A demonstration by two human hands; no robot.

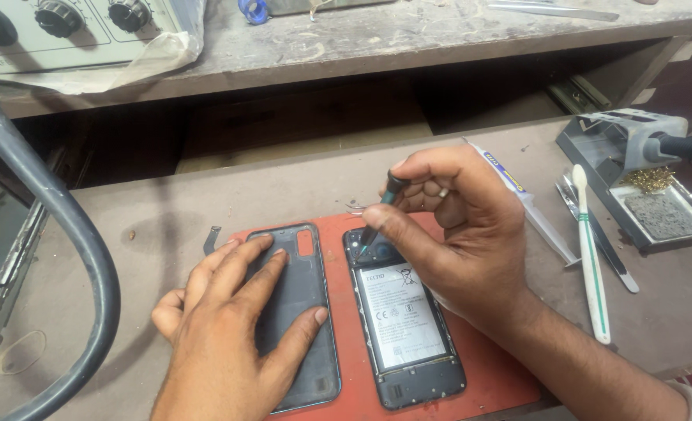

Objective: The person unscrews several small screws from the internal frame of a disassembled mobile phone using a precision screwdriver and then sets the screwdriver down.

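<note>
Two hands worked over a red mat (494, 374) on a worn brown bench (151, 203). Of the pair, the right hand (459, 226) was the one engaged with the opened phone (404, 316): thumb and fingers were pinched together around a small dark screwdriver (383, 212), whose handle top showed above the knuckles and whose tip came down onto the upper left corner of the phone, by the camera area. The driver leaned, its handle up and to the right, its tip down and to the left.

The phone lay face down with its back off, the white-labelled battery (402, 312) exposed, its long axis running away from the person and tilted a little to the left at the far end. It sat directly below and slightly left of the right hand, so the tool met it at the far end while the wrist crossed over the right edge of the mat.

Beside it, just to the left and roughly parallel, lay the removed back cover (303, 312), inner side up. The left hand (233, 327) rested flat on that cover, fingers spread and pressing down, gripping nothing.

To the right, well apart from the phone, lay a white toothbrush (591, 257), metal tweezers (599, 242) and a slim tube (521, 199), with a soldering iron stand (634, 156) behind them. A thick grey hose (58, 226) curved along the left.
</note>
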